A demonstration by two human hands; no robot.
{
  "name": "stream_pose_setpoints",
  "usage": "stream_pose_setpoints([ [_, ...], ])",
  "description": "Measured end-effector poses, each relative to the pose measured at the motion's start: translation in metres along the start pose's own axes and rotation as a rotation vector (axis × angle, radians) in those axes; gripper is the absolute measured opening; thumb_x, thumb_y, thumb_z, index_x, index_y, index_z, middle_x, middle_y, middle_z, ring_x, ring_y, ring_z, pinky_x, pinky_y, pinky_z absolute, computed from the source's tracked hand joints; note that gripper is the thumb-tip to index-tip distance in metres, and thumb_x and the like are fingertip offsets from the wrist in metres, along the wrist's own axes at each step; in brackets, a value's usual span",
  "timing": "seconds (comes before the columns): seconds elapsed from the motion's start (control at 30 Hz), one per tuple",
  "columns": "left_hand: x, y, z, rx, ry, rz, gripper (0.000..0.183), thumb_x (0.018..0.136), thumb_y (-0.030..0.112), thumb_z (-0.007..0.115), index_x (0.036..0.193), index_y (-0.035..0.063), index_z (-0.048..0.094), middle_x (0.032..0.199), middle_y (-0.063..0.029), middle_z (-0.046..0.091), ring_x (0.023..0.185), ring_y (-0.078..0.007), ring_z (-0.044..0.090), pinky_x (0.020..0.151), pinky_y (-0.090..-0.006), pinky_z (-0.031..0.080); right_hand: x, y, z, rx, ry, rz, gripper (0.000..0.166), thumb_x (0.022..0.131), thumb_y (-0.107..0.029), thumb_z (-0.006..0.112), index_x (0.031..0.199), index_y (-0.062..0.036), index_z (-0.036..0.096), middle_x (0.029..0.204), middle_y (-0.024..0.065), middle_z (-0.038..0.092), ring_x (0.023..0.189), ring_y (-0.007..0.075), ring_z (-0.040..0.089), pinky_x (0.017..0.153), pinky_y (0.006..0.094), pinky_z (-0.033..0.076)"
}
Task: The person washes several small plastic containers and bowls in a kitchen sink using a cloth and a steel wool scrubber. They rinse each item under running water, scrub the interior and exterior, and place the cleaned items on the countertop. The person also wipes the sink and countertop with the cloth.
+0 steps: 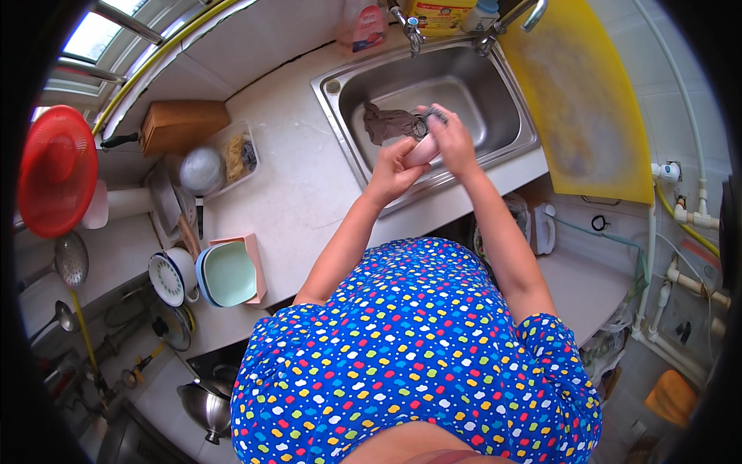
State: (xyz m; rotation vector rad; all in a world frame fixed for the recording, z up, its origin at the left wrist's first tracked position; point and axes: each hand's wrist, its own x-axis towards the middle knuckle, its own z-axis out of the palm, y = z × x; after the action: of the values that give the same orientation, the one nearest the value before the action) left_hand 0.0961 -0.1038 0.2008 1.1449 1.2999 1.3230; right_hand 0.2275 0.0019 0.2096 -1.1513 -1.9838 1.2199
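Observation:
Over the stainless steel sink (493, 110), my left hand (394, 169) grips a pale pink object (422, 151), perhaps a small dish, tilted and partly covered by the fingers. A dark grey scrubber (436, 113), possibly steel wool, is in my right hand (455, 142), close by the pink object's far end. Whether scrubber and object touch is hard to see. Below, a wet brown cloth (385, 123) lies crumpled on the sink floor, beside the drain strainer (421, 126).
Two taps (413, 35) and a pink bottle (369, 26) stand behind the sink. To its right leans a yellow-edged board (579, 104). Stacked square bowls (232, 274), a clear tray (246, 165) and a wooden knife block (182, 124) occupy the left counter.

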Motion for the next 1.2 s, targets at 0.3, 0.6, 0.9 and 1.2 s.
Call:
stream_pose_setpoints([
  [0.3,0.005,0.001,-0.003,-0.088,-0.039,-0.053,0.022,0.074,0.006,0.075,0.09,0.0027,0.06,0.082,0.0002,0.056,0.076,-0.0069,0.051,0.068,-0.0223,0.043,-0.006,-0.008,0.0,-0.178,0.011,-0.167,0.039,0.095,-0.027,0.049,0.123,-0.0017,0.06,0.113,0.0156,0.065,0.109,0.0284,0.06,0.094,0.0376,0.045],
  [0.6,0.022,0.012,-0.018,-0.12,-0.149,-0.189,0.032,0.07,0.015,0.081,0.093,0.0043,0.061,0.085,-0.0008,0.059,0.079,-0.009,0.055,0.071,-0.0254,0.047,0.016,0.011,-0.016,0.182,0.169,0.309,0.031,0.094,-0.028,0.054,0.096,-0.0003,0.066,0.081,0.0093,0.066,0.072,0.0165,0.063,0.068,0.0316,0.05],
  [0.9,0.014,-0.008,-0.005,-0.245,-0.084,-0.101,0.03,0.077,0.004,0.073,0.102,0.002,0.058,0.094,0.0,0.057,0.088,-0.0083,0.053,0.077,-0.025,0.046,0.016,0.017,-0.013,0.148,0.113,0.168,0.027,0.093,-0.027,0.053,0.101,-0.0056,0.068,0.083,0.0116,0.067,0.075,0.0252,0.065,0.071,0.036,0.051],
  [1.2,0.013,-0.017,0.004,-0.124,-0.034,-0.029,0.023,0.074,0.0,0.07,0.082,0.0021,0.049,0.079,-0.0027,0.053,0.076,-0.0076,0.046,0.065,-0.0253,0.042,0.017,-0.004,-0.013,-0.19,-0.096,0.178,0.037,0.094,-0.023,0.047,0.124,-0.0061,0.06,0.121,0.0104,0.062,0.119,0.0206,0.053,0.104,0.0327,0.036],
])
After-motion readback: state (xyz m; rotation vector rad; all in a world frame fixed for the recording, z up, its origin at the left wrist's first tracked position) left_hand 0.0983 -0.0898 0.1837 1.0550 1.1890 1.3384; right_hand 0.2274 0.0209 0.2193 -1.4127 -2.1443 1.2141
